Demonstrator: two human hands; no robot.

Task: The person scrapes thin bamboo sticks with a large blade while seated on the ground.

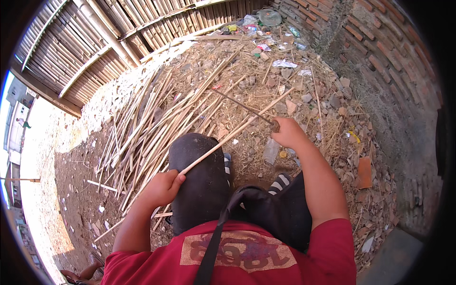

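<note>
My left hand is closed round the near end of a long, pale bamboo strip by my left knee. The strip slants up and away to the right, over my dark trouser leg. In my right hand is the handle of a long, thin, dark-bladed knife. Its blade points up and to the left and crosses the strip not far from the handle. Whether the edge bites into the strip cannot be made out. To the left of my knee lies a loose heap of similar bamboo strips.
A bamboo slat fence stands at the far left, a brick wall on the right. Plastic litter gathers in the far corner. Rubble and straw cover the ground, with a brick at right. Another person's limb shows at lower left.
</note>
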